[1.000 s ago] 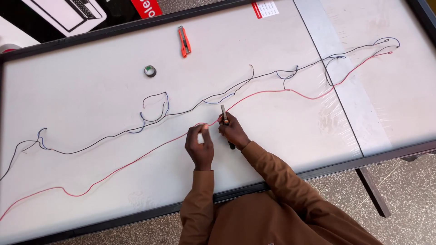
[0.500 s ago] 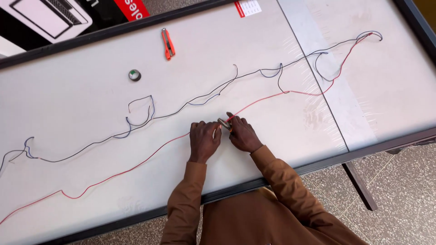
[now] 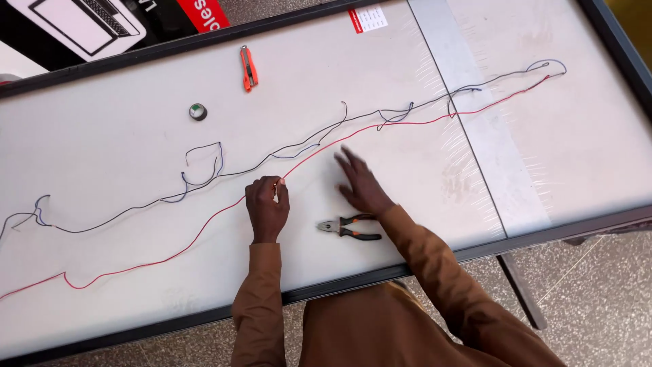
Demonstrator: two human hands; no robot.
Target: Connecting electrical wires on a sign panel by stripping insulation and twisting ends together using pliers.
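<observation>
A long red wire (image 3: 380, 126) runs across the white tabletop (image 3: 109, 149), with a dark wire (image 3: 258, 167) winding just above it. My left hand (image 3: 266, 206) pinches the red wire between thumb and fingers near the table's middle. My right hand (image 3: 361, 183) hovers flat and open to the right of it, fingers spread and blurred, holding nothing. A pair of pliers (image 3: 349, 228) with black and orange handles lies on the table between my forearms, just below the right hand.
An orange utility knife (image 3: 248, 68) lies at the far side, and a small roll of tape (image 3: 197, 112) sits left of it. A grey strip (image 3: 475, 122) crosses the table at the right. The dark frame edge (image 3: 380, 273) runs in front of me.
My right hand has let go of the pliers, which now lie on the table, and has lifted open to the right. The left hand keeps its pinch on the red wire.
</observation>
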